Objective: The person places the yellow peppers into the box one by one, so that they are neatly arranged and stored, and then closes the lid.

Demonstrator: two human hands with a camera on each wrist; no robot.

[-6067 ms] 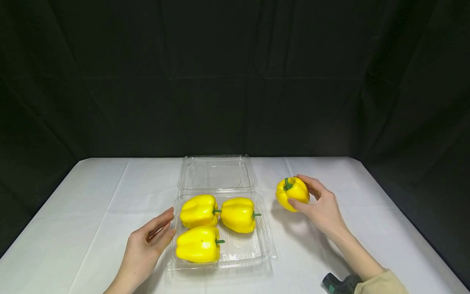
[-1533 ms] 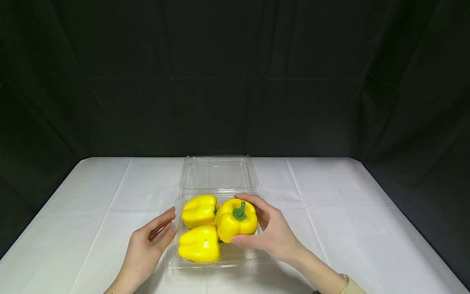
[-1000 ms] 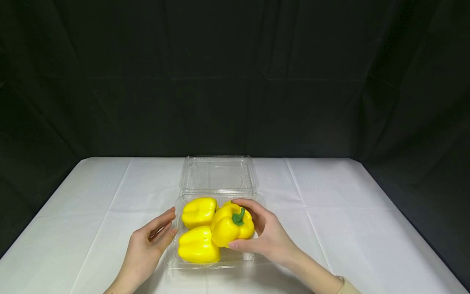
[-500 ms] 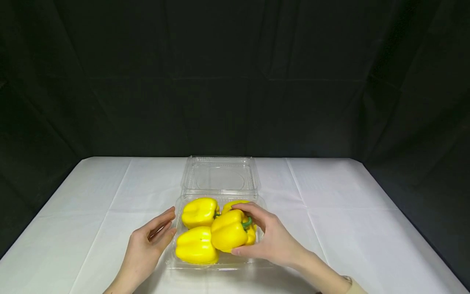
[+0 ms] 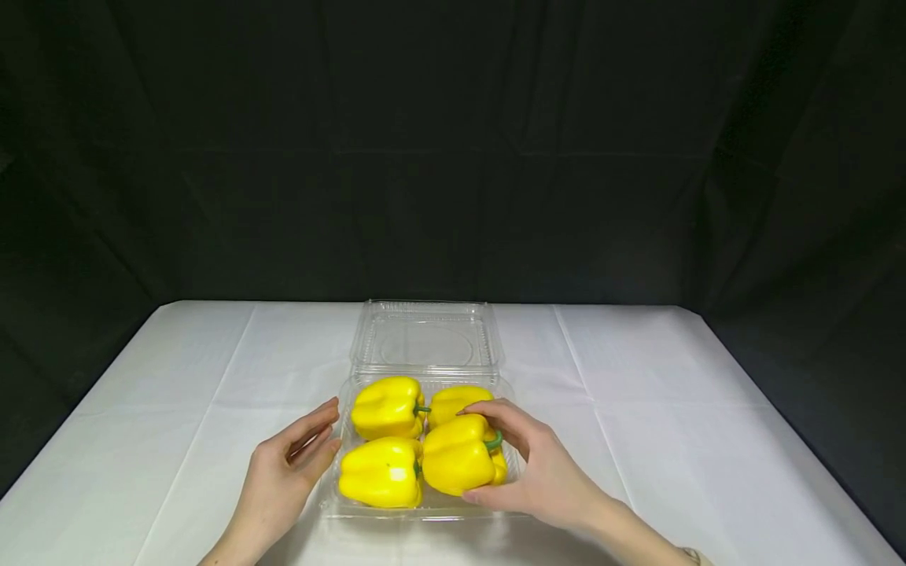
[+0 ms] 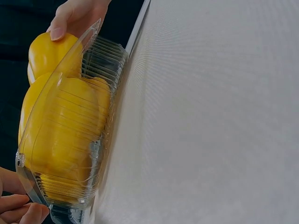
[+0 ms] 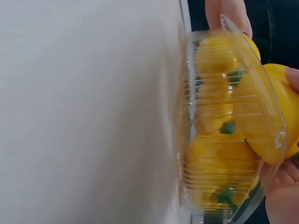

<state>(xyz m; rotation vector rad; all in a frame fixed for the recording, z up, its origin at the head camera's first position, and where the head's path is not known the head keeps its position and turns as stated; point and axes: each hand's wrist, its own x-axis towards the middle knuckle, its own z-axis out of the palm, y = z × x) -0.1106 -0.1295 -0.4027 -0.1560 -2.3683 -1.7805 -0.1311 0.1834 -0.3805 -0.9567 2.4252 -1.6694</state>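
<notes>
In the head view, a clear plastic clamshell container (image 5: pixel 432 516) lies on the table with yellow bell peppers inside. Two fill its left side, a back pepper (image 5: pixel 385 407) and a front pepper (image 5: pixel 382 473). A third pepper (image 5: pixel 453 399) sits at back right, partly covered by my right hand (image 5: pixel 541 464). That hand grips a fourth yellow pepper (image 5: pixel 458 456) over the front right part, thumb in front and fingers behind, stem pointing right. In the right wrist view, this pepper (image 7: pixel 280 102) rises above the rim. My left hand (image 5: pixel 279 472) has loosely bent fingers at the container's left edge.
The container's clear lid (image 5: pixel 425 338) is folded back flat behind the base. A white cloth (image 5: pixel 177 409) with crease lines covers the table. Black fabric (image 5: pixel 453 157) hangs behind it and at both sides.
My right hand has carried the fourth pepper from the table's right side to over the container, then shifted it toward the front right and turned its stem rightward. The left hand stays put.
</notes>
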